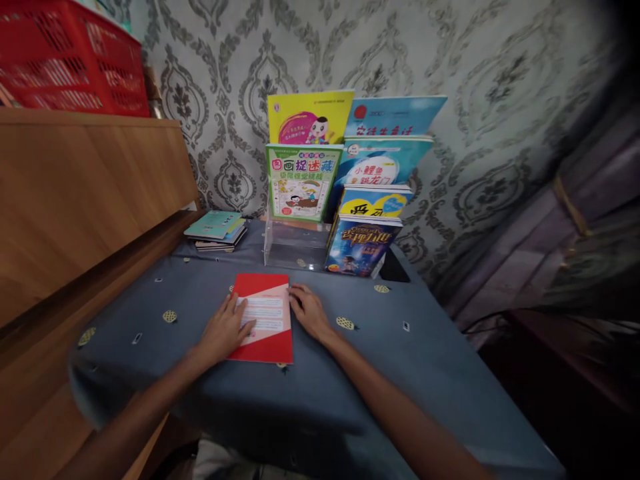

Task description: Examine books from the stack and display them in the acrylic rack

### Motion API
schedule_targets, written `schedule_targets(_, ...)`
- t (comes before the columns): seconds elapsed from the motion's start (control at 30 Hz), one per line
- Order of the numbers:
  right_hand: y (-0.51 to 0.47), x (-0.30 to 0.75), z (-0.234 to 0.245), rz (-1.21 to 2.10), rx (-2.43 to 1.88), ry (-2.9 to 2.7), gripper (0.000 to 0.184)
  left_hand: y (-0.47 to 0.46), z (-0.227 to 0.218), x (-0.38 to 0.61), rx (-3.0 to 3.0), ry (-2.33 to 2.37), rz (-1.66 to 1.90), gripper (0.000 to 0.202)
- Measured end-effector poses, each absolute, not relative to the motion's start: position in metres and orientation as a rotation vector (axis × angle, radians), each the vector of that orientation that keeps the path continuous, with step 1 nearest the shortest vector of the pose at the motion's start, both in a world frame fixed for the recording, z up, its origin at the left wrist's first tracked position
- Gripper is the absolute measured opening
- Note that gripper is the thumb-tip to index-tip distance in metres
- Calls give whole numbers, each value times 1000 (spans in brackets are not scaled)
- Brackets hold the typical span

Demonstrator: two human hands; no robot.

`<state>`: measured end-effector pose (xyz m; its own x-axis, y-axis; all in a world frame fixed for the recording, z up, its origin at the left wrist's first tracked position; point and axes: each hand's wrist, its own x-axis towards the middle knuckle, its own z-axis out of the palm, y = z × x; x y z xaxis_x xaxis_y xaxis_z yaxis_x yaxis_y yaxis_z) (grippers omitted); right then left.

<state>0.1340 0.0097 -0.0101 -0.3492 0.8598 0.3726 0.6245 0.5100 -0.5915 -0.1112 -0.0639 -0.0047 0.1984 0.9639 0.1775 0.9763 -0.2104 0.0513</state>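
My forearms [395, 403] stretch in toward a red booklet [267, 348] lying flat on a blue pineapple-print tablecloth [385, 347]; my left hand [223, 328] rests spread on its left side, clasping nothing; my right hand [310, 312] curls loosely at its right edge, whether pinching it I cannot tell; I would press lightly with the left palm and run the right fingertips along the edge, sparing the cover a crease; behind, a clear acrylic stand [295, 247] with upright children's books [305, 190] limits forward reach; left of it sits a pile of thin books [215, 227]; a wooden cabinet [95, 167] bounds the left side.
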Motion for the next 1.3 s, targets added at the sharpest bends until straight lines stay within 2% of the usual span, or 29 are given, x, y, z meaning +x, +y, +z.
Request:
schedule_targets(0.17, 16, 147, 1, 285, -1463, -2117, 34, -60, 3, -73, -2505, -1795, -317, 58)
schedule_targets(0.27, 15, 151, 7, 192, -1572, -2153, 34, -52, 14, -64, -2531, -1723, -335, 47)
schedule_targets(0.43, 8, 139, 7, 205, -1268, -2380, 36, -21, 25, -67, -2488, -1726, -397, 32)
schedule_targets(0.6, 9, 133, 5, 283, -1061, -2509, 42, 6, 10, -71, -2543, -1710, -410, 39)
schedule_targets(0.77, 16, 143, 4, 279, -1238, -2388, 51, 11, -1, -73, -2545, -1649, -441, 40)
schedule_targets(0.93, 18, 152, 7, 253, -1510, -2227, 47, 12, -3, -72, -2511, -1659, -423, 43)
schedule_targets(1.1, 26, 159, 11, 259, -1546, -2173, 36, 12, -3, -71, -2505, -1642, -377, 47)
schedule_targets(1.3, 41, 175, 4, 435, -1484, -2023, 42, 18, 5, -74, -2570, -1562, -349, 47)
